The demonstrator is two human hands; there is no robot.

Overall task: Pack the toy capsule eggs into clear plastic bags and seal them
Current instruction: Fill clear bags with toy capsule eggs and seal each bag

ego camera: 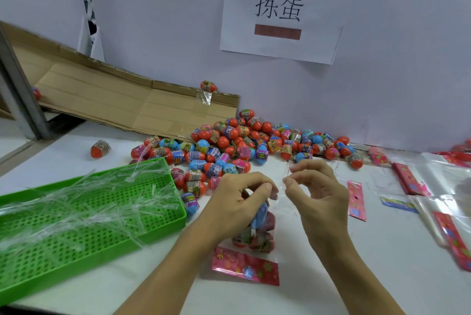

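Nearest, at the counter's [331, 276] front edge, a clear plastic bag [254, 233] with a pink printed header card [246, 267] at its near end, several capsule eggs [260, 228] bunched inside. Left hand [239, 202] curled over the bag's upper part, fingers [267, 188] pinching the open mouth of the film. Right hand [318, 187] just beside it, thumb and forefinger closed on the same clear edge, the other fingers loosely bent above. Toward the left edge, a green perforated tray [107, 233], strewn with thin clear plastic strips [89, 207]. Toward the right edge, loose pink header cards [356, 200] and a stack of empty clear bags [438, 187]. Farther back, a big heap of red, blue and pink toy eggs [244, 141] against the rear edge, one stray red egg [100, 149] apart to the left. Behind, flattened cardboard [114, 95] leaning at the back left, a bagged egg [208, 86] perched on its top edge. Beyond, a white wall [382, 85] with a paper sign [280, 11] bearing two Chinese characters.
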